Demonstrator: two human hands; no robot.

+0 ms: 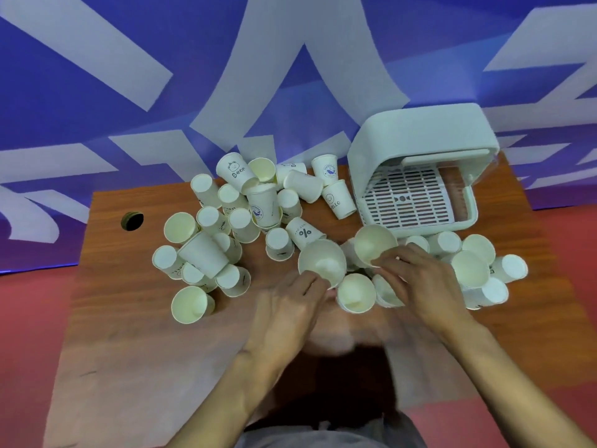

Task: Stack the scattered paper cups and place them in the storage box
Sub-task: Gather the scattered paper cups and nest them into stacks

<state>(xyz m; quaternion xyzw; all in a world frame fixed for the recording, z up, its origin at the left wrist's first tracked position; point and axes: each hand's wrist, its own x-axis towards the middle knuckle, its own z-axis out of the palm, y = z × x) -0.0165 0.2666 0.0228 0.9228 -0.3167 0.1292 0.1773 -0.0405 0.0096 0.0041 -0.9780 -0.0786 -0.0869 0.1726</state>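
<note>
Many white paper cups lie scattered on the wooden table, some upright, some upside down, some on their sides. My left hand grips the near rim of an upright cup. My right hand holds another cup, tilted with its mouth toward me, just right of the first. A third open cup stands between my hands. The white storage box stands at the back right, its lid raised and a slotted tray inside, with no cups in it.
A cluster of cups fills the table's left-middle and another group lies to the right of my right hand. A round cable hole is at the table's far left. A blue and white patterned wall rises behind.
</note>
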